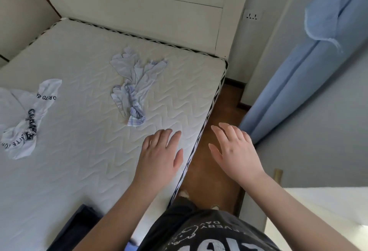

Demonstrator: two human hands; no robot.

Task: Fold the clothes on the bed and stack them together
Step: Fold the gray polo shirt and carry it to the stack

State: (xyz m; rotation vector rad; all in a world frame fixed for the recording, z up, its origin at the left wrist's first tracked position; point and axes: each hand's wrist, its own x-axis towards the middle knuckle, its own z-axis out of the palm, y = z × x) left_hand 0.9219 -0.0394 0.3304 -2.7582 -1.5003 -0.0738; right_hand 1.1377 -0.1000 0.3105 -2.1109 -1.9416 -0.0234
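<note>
A crumpled pale blue checked garment point(133, 85) lies on the bare quilted mattress point(83, 151), toward its right side. A crumpled white T-shirt with black lettering point(23, 115) lies at the left edge of the view. A dark blue garment point(77, 229) shows at the mattress's near edge. My left hand point(159, 155) hovers open over the mattress's right edge, below the checked garment and apart from it. My right hand point(235, 151) is open over the floor beside the bed. Neither hand holds anything.
A white headboard point(139, 8) stands behind the mattress. Brown wooden floor point(215, 135) runs along the bed's right side. A blue curtain point(310, 67) hangs at the right, with a wall socket point(252, 15) near it. A white surface point(318, 207) sits at lower right.
</note>
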